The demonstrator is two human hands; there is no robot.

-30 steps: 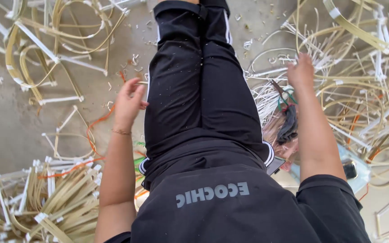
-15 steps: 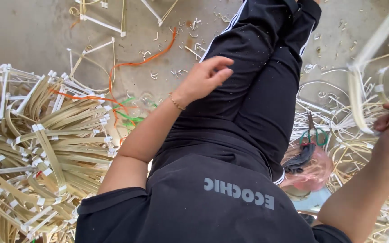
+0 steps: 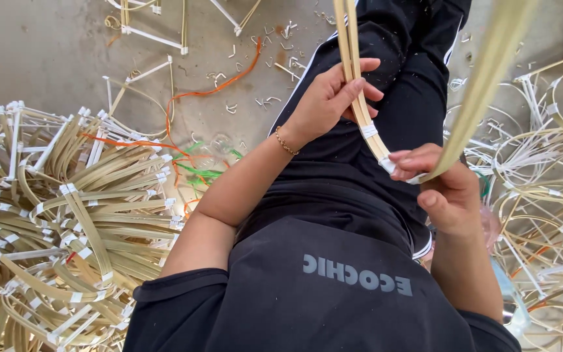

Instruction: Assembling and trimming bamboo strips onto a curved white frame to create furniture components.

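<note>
- My left hand (image 3: 329, 98) closes its fingers around the upper run of a bent bamboo strip frame (image 3: 360, 107), gripping it above a white tape binding (image 3: 369, 130).
- My right hand (image 3: 444, 192) pinches the frame's corner, where two strips meet at a second white wrap; thumb and forefinger are shut on that joint.
- The frame sits in front of my lap, over my black trousers (image 3: 386, 85), one strip rising to the top edge, the other slanting up and right.
- A heap of finished bamboo frames (image 3: 66, 215) lies on the concrete floor (image 3: 47, 52) at my left.
- An orange cord (image 3: 210, 88) trails across the floor beside that heap.
- More loose loops (image 3: 542, 163) lie at my right.
</note>
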